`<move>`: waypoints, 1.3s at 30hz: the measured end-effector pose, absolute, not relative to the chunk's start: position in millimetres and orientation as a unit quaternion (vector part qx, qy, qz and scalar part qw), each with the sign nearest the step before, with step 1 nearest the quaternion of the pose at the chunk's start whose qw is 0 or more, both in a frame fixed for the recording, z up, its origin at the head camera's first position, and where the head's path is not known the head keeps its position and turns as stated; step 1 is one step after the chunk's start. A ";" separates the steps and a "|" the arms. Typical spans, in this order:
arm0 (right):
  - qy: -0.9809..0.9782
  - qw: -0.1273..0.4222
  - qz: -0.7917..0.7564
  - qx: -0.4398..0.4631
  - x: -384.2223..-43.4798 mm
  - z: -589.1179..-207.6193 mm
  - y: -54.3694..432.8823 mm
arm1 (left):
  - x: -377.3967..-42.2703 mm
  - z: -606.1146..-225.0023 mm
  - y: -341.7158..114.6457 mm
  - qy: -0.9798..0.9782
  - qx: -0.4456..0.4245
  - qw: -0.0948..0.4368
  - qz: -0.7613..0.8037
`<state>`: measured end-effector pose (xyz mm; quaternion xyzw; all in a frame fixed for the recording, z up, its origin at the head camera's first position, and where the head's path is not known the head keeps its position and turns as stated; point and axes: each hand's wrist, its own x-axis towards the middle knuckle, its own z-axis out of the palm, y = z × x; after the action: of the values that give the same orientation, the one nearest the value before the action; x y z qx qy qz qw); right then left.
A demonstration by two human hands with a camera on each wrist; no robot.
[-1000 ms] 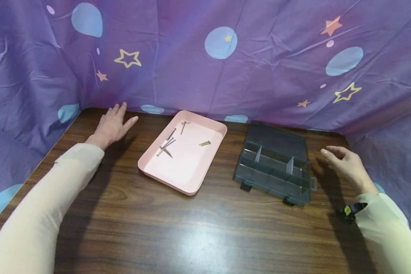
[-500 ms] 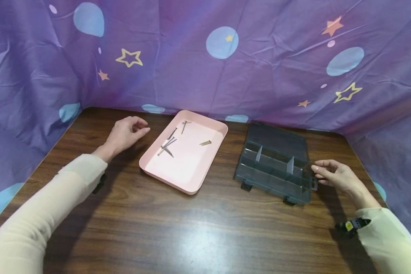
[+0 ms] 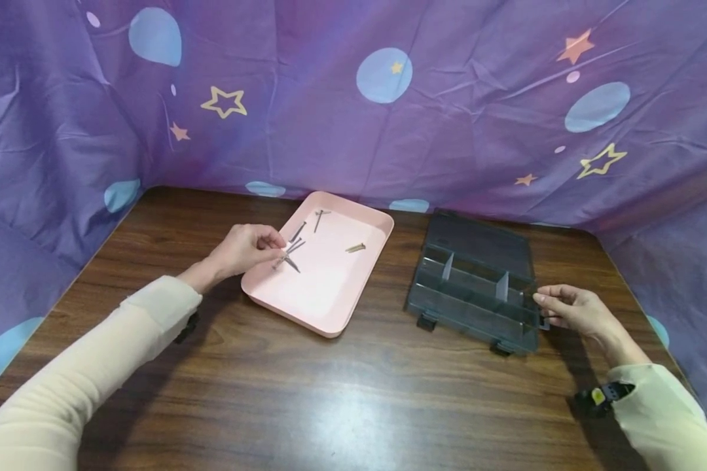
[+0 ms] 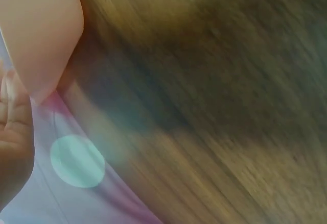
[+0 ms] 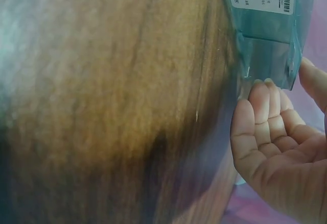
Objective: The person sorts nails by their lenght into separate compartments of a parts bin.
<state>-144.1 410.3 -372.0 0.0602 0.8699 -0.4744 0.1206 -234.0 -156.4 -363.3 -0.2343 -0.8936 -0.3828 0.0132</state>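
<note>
In the head view my left hand (image 3: 249, 252) reaches over the left rim of a pink tray (image 3: 344, 314). Its thumb and fingertips are right at a cluster of dark metal screws (image 3: 295, 246); I cannot tell if they pinch one. The left wrist view shows only part of the palm (image 4: 14, 132) beside the tray's wall (image 4: 46, 30). On the right, my right hand (image 3: 579, 315) grips the side of a dark translucent compartment box (image 3: 471, 311), lid laid back. In the right wrist view, the thumb is on one face and the fingers (image 5: 259, 104) are against the other.
More dark screws (image 3: 319, 220) lie toward the tray's far end, and brass-coloured screws (image 3: 356, 248) near its right side. White dividers (image 3: 503, 286) split one row of the box. Bare wooden table (image 3: 383, 392) runs in front; a purple patterned cloth (image 3: 306, 118) hangs behind.
My left hand has come from the table's back left, rightward and nearer, to the screws in the tray. My right hand has moved left and down onto the box's side.
</note>
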 end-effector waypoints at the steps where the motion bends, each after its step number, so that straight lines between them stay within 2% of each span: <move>1: 0.869 0.122 -0.475 0.063 -143.8 -372.5 410.2 | -233.7 -363.4 -154.9 -0.892 -0.238 0.007 -0.385; 6: 0.859 0.123 -0.492 0.072 -143.5 -374.4 409.7 | -234.7 -364.4 -151.0 -0.893 -0.265 0.005 -0.363; 31: 0.854 0.133 -0.496 0.079 -143.4 -380.0 411.9 | -244.7 -379.3 -156.9 -0.921 -0.328 0.090 -0.192; 39: 0.863 0.136 -0.479 0.086 -144.1 -381.1 412.6 | -249.2 -382.3 -157.1 -0.921 -0.336 0.085 -0.178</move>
<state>-144.1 412.6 -381.1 0.0861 0.8628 -0.4791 0.1364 -249.2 -157.1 -382.3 -0.3363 -0.9210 -0.1775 0.0847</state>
